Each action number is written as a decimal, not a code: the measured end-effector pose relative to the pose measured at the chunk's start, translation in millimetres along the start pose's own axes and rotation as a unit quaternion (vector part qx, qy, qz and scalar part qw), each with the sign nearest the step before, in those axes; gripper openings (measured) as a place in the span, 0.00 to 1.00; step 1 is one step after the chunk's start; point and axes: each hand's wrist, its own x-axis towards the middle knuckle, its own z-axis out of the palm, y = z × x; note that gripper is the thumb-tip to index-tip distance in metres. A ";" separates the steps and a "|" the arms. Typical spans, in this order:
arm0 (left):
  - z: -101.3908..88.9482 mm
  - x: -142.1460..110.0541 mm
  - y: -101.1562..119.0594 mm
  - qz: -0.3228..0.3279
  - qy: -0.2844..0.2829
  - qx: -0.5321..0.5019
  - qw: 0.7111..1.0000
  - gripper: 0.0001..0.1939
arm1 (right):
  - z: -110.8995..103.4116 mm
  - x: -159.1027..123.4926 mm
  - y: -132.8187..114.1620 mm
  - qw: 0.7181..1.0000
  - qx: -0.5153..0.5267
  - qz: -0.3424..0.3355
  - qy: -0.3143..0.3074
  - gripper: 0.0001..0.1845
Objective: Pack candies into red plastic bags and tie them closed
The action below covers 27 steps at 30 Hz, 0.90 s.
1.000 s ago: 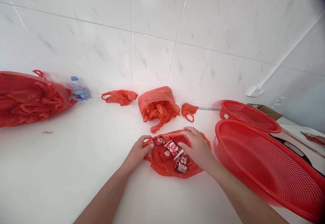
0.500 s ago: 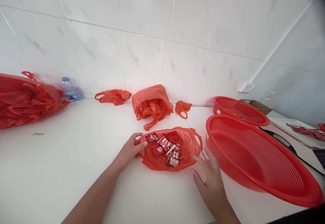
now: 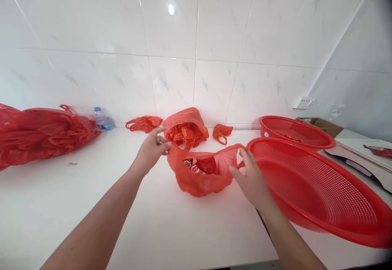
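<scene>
one red bag, between the counter's back and front edges: packets already inside, mouth open, untied. my left hand: fingers nearly closed, pinching its left rim; my right hand: fingers part-open, holding its right rim.

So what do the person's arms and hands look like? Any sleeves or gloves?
The left forearm and right forearm are bare, with no sleeves showing. The left hand and right hand wear no gloves, and I see no rings, watch or bracelet.
</scene>
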 end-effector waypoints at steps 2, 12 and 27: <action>-0.5 10.2 28.4 0.078 0.051 -0.023 0.995 0.29 | -14.9 5.2 -7.9 0.998 0.017 -0.005 0.055 0.36; 5.2 15.1 76.0 0.135 0.062 0.001 0.989 0.25 | -46.0 9.8 -15.7 0.999 0.012 -0.001 0.037 0.30; -38.0 -66.3 -7.9 0.042 -0.020 0.041 0.998 0.35 | -14.0 -56.5 18.5 0.967 0.208 -0.051 0.138 0.21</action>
